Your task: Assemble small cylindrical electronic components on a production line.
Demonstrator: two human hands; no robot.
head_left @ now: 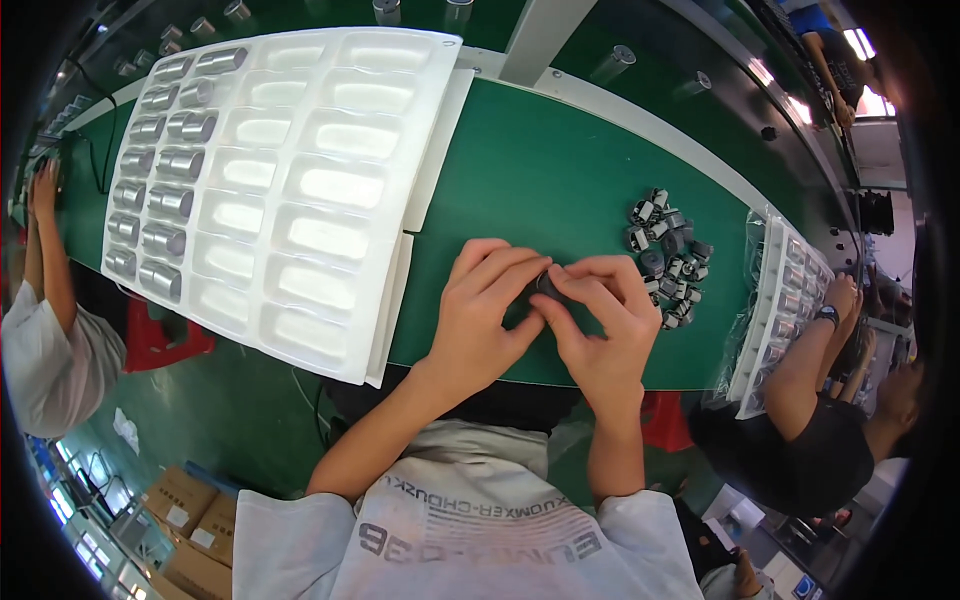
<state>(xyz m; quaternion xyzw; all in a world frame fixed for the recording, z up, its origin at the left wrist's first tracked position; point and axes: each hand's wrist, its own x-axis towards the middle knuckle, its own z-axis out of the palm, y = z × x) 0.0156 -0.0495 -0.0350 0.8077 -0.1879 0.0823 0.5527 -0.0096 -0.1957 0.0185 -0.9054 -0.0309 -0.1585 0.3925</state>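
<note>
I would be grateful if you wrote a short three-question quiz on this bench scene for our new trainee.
1. Multiple choice: what is held between the left hand and the right hand?
a) a silver cylinder
b) a small dark part
c) a roll of tape

2. True or false: the cluster of loose small parts lies on the green tabletop to the left of both hands.

3. Fill in: in the white tray, the silver cylinders fill the two columns on the ____ side.

Key:
1. b, a small dark part, pinched by the fingers of both hands.
2. False; the cluster lies to their right.
3. left
</note>
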